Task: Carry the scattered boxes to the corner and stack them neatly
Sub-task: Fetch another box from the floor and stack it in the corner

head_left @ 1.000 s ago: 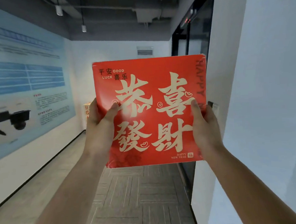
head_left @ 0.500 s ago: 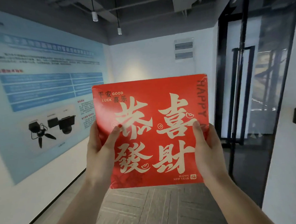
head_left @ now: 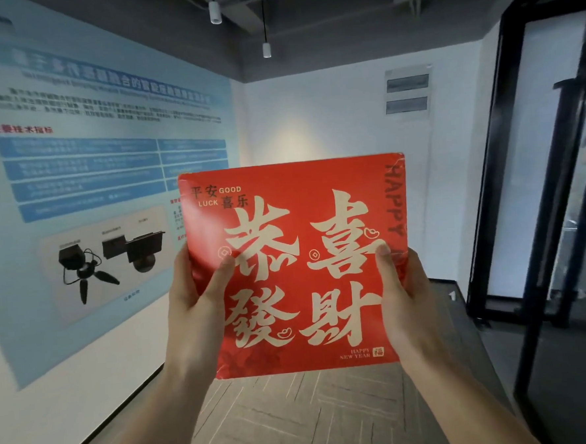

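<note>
The box (head_left: pixel 297 266) occupies the centre of the frame. It is held upright and clear of the floor (head_left: pixel 296 410), with its red printed face turned toward the camera.

**Hand state.** The left hand (head_left: pixel 194 306) grips the lower left edge and the right hand (head_left: pixel 406 297) grips the lower right edge. Each thumb lies flat on the front face, the left thumb (head_left: pixel 224 270) and the right thumb (head_left: pixel 383 264) at about the same height. The fingers wrap behind the box and are hidden.

**Handling, as judged.**
- Weight: two edge grips carry the box at chest height with no hand under it, so it is probably light.
- Stiffness: the face stays flat between the hands, which suggests stiff card. Thin walls would dent under a hard squeeze.
- Surface: the face shows a sheen at upper left, so it may be slippery. Grip pressure belongs on the edges, not the face.
- Depth: not visible from this view.

**Where to hold.** The present hold on opposite side edges suits carrying. For setting down, a shift of the fingers toward the underside would likely give better control of level.

**Surroundings.** A poster (head_left: pixel 94 199) covers the wall at left, and a glass door (head_left: pixel 558 205) stands at right. The two walls meet behind the box at upper centre. The floor of that corner is hidden, so no stack can be confirmed.
</note>
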